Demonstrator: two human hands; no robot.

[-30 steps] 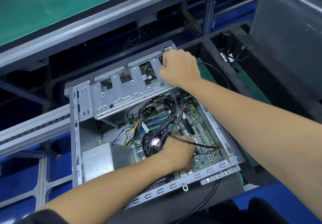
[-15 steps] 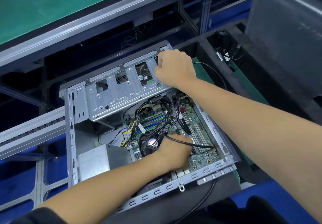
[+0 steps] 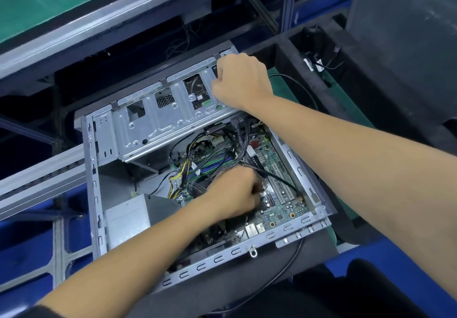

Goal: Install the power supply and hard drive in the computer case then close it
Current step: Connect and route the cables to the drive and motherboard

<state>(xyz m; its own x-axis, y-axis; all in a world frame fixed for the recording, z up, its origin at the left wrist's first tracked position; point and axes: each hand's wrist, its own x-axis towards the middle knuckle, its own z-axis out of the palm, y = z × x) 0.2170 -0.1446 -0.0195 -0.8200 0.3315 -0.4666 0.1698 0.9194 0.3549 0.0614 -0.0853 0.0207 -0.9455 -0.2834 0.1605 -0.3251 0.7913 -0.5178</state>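
The computer case point(image 3: 92, 169) lies open on its side, its motherboard point(image 3: 279, 194) exposed. The silver power supply point(image 3: 127, 221) sits in the near-left corner of the case, beside the left forearm. The metal drive cage point(image 3: 158, 124) spans the far end of the case; whether a hard drive sits inside it cannot be told.

The left hand point(image 3: 235, 194) reaches down over the middle of the motherboard with its fingers curled among the black cables point(image 3: 205, 149); a black cable point(image 3: 277, 176) runs out from under the knuckles toward the right wall of the case, and the grip appears to pinch it, though the fingertips are hidden. The right hand point(image 3: 241, 82) rests on the far right end of the drive cage, its grip curled over the cage's top edge.

A dark side panel point(image 3: 405, 45) stands at the far right. Another black cable point(image 3: 294, 87) trails over the green mat point(image 3: 346, 100) beyond the case.
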